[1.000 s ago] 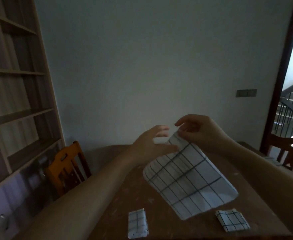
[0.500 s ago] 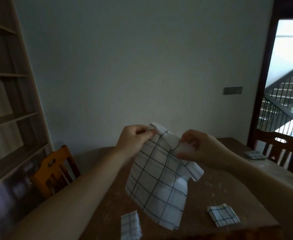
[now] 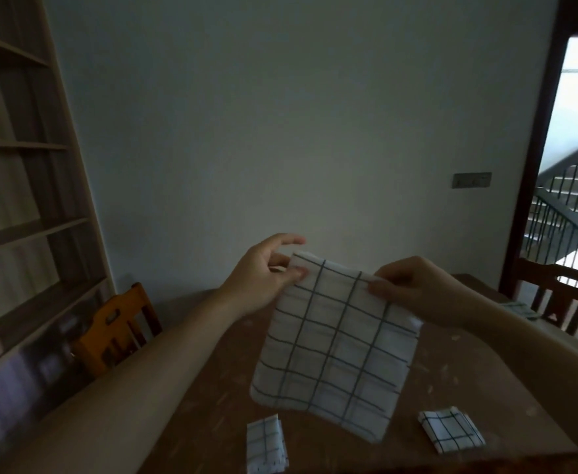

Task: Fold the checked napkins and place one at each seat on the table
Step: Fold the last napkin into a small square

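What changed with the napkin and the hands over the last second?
The left hand took hold of the napkin by its top corner. With the right hand on the other corner, it now hangs flat between them. The two folded napkins on the table stayed put.

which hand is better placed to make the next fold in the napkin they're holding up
Probably the left. The left hand pinches the free top corner of the napkin with fingers loose, ready to swing across. The right hand grips the other top corner, anchoring it.
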Demonstrator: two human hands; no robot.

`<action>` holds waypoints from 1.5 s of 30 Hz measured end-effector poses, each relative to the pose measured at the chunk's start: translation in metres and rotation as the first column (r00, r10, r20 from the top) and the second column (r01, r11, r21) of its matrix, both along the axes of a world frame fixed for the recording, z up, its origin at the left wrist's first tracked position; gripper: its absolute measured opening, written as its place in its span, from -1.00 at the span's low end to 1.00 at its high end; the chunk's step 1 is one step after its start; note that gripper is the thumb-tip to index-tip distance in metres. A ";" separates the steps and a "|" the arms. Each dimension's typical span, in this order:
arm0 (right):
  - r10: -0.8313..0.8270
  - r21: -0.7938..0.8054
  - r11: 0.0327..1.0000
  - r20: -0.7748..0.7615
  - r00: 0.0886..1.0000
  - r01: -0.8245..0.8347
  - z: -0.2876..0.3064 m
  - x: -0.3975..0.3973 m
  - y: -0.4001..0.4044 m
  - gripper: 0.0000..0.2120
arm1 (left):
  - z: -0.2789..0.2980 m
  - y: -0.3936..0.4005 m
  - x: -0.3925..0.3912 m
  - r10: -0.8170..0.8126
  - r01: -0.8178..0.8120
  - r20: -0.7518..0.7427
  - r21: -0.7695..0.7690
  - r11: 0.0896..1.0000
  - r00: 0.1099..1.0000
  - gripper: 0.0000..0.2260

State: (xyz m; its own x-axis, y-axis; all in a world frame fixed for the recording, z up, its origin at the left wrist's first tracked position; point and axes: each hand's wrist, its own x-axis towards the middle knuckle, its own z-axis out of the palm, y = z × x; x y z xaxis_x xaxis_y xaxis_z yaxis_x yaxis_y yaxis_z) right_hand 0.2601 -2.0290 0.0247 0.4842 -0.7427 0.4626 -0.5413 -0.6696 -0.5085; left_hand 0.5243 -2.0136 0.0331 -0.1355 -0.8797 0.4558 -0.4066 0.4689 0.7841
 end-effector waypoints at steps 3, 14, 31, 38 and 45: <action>0.017 -0.007 1.000 -0.003 1.000 -0.017 0.006 0.000 -0.004 -0.66 | 0.005 0.003 0.004 -0.056 0.073 0.196 -0.080 0.994 0.979 -0.75; -0.049 -0.015 0.999 -0.091 0.995 0.048 0.024 0.003 -0.005 -0.75 | 0.009 -0.001 0.010 0.055 0.046 0.515 -0.181 0.982 0.856 -0.96; 0.100 0.086 0.991 0.016 0.995 -0.101 0.023 -0.022 0.000 -0.60 | 0.027 -0.007 0.025 0.010 -0.036 0.437 0.051 0.998 0.899 -0.90; -0.011 0.010 1.000 0.327 0.945 0.008 0.020 -0.019 -0.002 -0.85 | 0.026 -0.009 0.023 -0.006 -0.014 0.348 0.056 0.998 0.937 -0.85; -0.023 0.041 0.999 0.277 0.960 0.012 0.019 -0.026 0.002 -0.83 | 0.028 -0.014 0.021 -0.017 -0.005 0.361 0.060 0.998 0.932 -0.84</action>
State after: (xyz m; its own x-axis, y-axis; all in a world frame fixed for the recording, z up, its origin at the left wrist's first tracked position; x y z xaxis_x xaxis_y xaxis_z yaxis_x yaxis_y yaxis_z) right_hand 0.2337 -2.0266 0.0441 0.3271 -0.7701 0.5477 -0.3868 -0.6379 -0.6659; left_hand 0.5457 -2.0274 0.0608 -0.2870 -0.9022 0.3221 -0.6648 0.4297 0.6111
